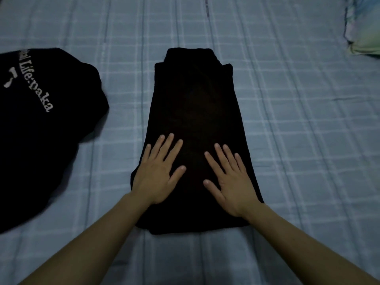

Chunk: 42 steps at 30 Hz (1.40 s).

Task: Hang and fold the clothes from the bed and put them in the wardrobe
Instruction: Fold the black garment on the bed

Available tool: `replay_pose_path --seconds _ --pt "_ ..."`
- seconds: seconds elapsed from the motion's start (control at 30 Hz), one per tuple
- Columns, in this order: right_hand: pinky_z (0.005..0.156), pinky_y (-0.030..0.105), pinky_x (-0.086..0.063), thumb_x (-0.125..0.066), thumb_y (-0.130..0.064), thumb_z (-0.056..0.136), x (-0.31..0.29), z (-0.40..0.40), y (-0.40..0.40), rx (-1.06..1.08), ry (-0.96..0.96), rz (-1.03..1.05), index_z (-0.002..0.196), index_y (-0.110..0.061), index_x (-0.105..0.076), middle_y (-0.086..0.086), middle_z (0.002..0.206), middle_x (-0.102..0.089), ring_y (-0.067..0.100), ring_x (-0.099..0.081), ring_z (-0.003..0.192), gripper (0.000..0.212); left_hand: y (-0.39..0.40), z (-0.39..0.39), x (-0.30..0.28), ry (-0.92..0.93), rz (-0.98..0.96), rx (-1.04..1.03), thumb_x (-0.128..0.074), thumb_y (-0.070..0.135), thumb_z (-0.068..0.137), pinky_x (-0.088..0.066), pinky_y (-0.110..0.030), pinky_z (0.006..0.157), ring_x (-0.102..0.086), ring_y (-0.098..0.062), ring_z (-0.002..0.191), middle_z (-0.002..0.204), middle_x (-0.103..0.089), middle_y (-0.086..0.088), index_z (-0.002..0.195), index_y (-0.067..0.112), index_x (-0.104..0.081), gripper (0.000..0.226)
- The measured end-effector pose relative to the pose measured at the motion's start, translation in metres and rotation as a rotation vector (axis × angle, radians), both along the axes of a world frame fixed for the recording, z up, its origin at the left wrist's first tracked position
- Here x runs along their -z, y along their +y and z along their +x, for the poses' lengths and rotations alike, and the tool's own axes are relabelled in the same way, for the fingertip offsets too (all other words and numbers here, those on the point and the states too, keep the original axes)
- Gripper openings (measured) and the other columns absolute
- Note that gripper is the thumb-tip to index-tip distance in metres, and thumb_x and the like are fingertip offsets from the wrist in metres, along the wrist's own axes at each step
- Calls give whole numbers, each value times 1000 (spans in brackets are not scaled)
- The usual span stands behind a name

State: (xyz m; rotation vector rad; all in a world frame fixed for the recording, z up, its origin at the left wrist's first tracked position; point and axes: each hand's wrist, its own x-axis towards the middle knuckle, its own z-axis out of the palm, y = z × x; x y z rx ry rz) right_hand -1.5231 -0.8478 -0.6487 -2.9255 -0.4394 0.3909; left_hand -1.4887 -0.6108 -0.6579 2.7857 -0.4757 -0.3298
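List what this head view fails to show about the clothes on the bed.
- Folded black garment: its type; too dark, and both hands (left hand, right hand) cover part.
- Printed black garment: cut off by left edge, lettering partial.
- Pillow: cut off at right edge.

We see a dim, bluish picture, lit softly and evenly with no clear source. The folded black garment [195, 128] is so underexposed that its folds barely register, and its surface reads as one flat dark patch. The second black garment [41, 124] at the left loses all detail except its white lettering, which looks slightly soft. Shadows under the forearms and the hands [158, 171] are faint and diffuse. No glare appears on the bed sheet [298, 120]. The check lines bend toward the edges, perhaps from wide-angle distortion, and the pillow [364, 29] in the corner is blurred.
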Motion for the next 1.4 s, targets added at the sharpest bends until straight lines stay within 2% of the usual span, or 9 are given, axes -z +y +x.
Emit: replay_pose_path --seconds 0.17,0.33,0.47,0.57,0.7,0.83,0.97,1.17,1.4 --pt "123 45 -2 -18 -68 95 -25 -23 -5 -60 53 34 156 -32 1 2 164 9 18 17 150 73 9 -37 -29 -100 -42 92 -30 56 98 -16 -52 122 -12 -22 152 163 -22 -3 153 23 -32 65" --pt "120 45 -12 -47 -80 81 -24 -75 -24 -139 -9 9 157 -26 -14 8 164 -9 23 -4 152 98 25 -92 -29 -208 -247 225 -67 59 83 -35 -44 112 -46 -24 132 144 -51 -6 136 16 -58 69" --pt "120 45 -21 -74 -53 70 -16 -76 -36 -162 -78 -5 155 -23 -23 10 162 -19 26 -16 150 104 27 -98 -17 -152 -68 291 -87 39 58 -36 -47 112 -46 -28 131 147 -47 -7 144 15 -49 97" --pt "111 44 -38 -89 -30 57 -14 -69 -38 -119 -128 43 148 -15 -40 15 151 -38 31 -37 140 104 20 -97 -23 -190 -68 247 -93 27 46 -44 -47 104 -51 -33 121 138 -53 -14 133 11 -54 96" --pt "94 36 -48 -84 -1 54 -22 -65 -38 -75 -227 26 139 -13 -49 14 134 -46 31 -49 122 93 16 -94 -39 -249 -123 207 -93 20 44 -52 -39 81 -55 -29 104 117 -58 -13 121 11 -53 87" --pt "81 33 -50 -88 -18 55 -49 -54 -39 -60 -259 60 130 -14 -55 8 121 -54 26 -56 104 82 19 -80 -65 -282 -206 143 -89 17 48 -49 -34 82 -59 -23 97 110 -61 -4 117 16 -53 77" --pt "84 38 -48 -81 -22 56 -89 -26 -42 -33 -350 131 121 -13 -59 6 117 -60 27 -59 105 70 22 -53 -98 -390 -208 81 -83 16 53 -40 -30 85 -59 -23 98 111 -63 -4 115 14 -58 67" --pt "95 37 -37 -75 -25 65 -128 43 -43 38 -488 124 125 -12 -60 6 115 -61 25 -56 106 63 18 18 -133 -505 -165 -58 -67 24 68 -45 -38 82 -60 -27 99 113 -63 -9 125 9 -62 59" --pt "90 33 -35 -64 -30 75 -151 135 -39 79 -533 173 120 -17 -60 -1 107 -62 20 -57 100 46 11 112 -156 -592 -93 -81 -62 25 72 -37 -37 81 -60 -27 93 103 -64 -6 124 12 -58 54"
